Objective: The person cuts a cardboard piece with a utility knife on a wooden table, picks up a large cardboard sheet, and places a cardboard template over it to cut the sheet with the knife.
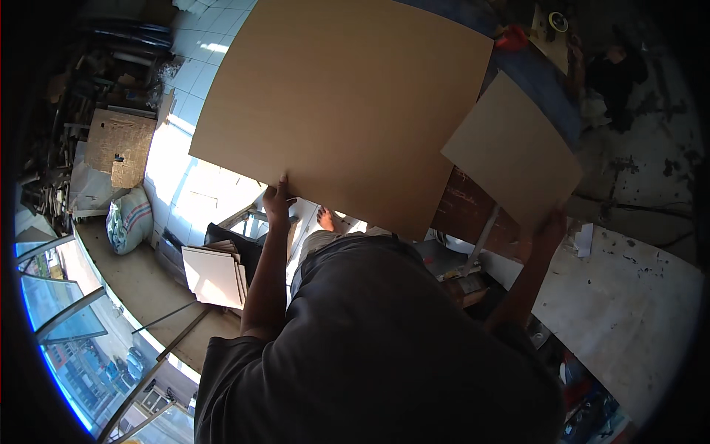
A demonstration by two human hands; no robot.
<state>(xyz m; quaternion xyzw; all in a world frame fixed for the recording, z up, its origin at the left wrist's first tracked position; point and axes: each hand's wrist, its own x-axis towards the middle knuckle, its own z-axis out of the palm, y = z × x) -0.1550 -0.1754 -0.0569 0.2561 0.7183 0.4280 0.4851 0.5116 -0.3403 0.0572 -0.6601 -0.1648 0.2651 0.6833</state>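
A large, flat brown board (pixel 340 96) spreads out in front of me, its near edge close to my waist. My left hand (pixel 278 203) grips that near edge, with the thumb on top and the fingers mostly hidden underneath. On the right, a smaller four-sided brown board (pixel 514 152) overlaps the large board's right corner. My right hand (pixel 551 223) is closed on the smaller board's near corner; its fingers are partly in shadow. What supports the large board is mostly hidden below it.
Several small cut panels (pixel 214 274) are stacked at the lower left. Beyond them lies a white sack (pixel 129 222) beside a worn wooden sheet (pixel 122 144). A pale, stained worktop (pixel 621 296) runs along the right. A tape roll (pixel 558 22) sits at the far right.
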